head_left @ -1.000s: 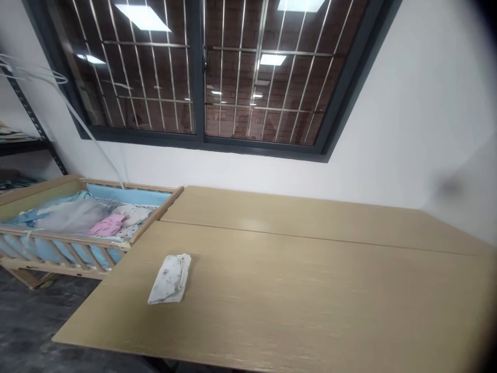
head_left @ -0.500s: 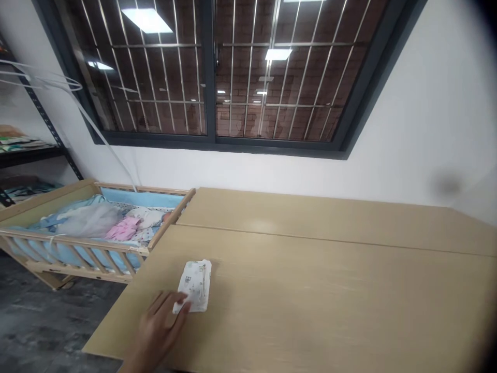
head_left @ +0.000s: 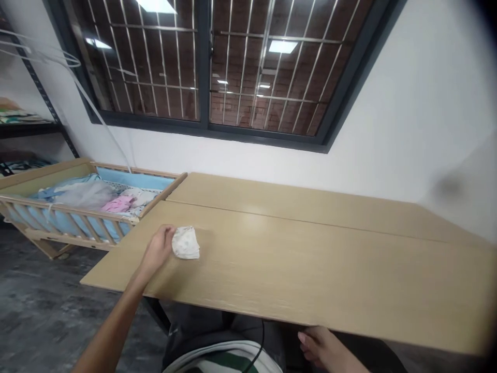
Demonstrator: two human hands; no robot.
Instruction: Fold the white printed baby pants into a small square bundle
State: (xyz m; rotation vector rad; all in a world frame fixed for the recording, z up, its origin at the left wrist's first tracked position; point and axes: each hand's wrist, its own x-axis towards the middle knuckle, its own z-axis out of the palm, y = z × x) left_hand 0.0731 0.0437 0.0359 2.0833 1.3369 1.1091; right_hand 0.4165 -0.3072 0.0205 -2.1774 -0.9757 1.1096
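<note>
A small soft white item [head_left: 186, 243] with faint prints lies at the left part of the wooden table [head_left: 295, 269]; its exact kind does not show. My left hand [head_left: 161, 247] pinches it by its left edge, the fingers closed and partly hidden behind the thumb side. Low in the view, my right hand [head_left: 320, 344] is at the table's front edge, its fingers curled in and nothing visible in them.
A wooden crib [head_left: 116, 217] with blue lining, bedding and a pink cloth [head_left: 117, 203] stands against the table's left end. Behind are a white wall and a barred window [head_left: 202, 67]. A black shelf [head_left: 31, 129] is at far left.
The white item was lying flat under my open left hand; now it looks bunched or folded, gripped at its left edge. My right hand has come into view, and the camera tilts further down.
</note>
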